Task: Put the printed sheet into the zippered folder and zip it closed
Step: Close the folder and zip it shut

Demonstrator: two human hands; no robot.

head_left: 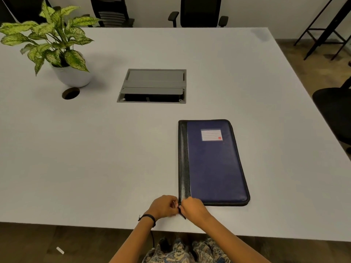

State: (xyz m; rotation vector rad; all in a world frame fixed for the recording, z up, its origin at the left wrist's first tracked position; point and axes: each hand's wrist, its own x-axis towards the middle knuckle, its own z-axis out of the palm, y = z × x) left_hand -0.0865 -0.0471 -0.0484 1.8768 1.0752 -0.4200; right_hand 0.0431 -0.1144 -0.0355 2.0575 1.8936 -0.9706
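A closed blue zippered folder (214,164) with a black spine and a white label lies flat on the white table (95,158), right of centre. Both hands meet at its near left corner. My left hand (164,206) pinches something small at the corner, where a silver zipper pull (179,206) shows between the fingers. My right hand (193,208) grips the folder's corner and the dark zipper tail (183,215) hanging from it. No printed sheet is visible anywhere.
A potted plant (57,48) in a white pot stands at the far left beside a round cable hole (70,93). A grey cable box (152,86) is set into the table's middle. Black chairs stand behind the table and at the right.
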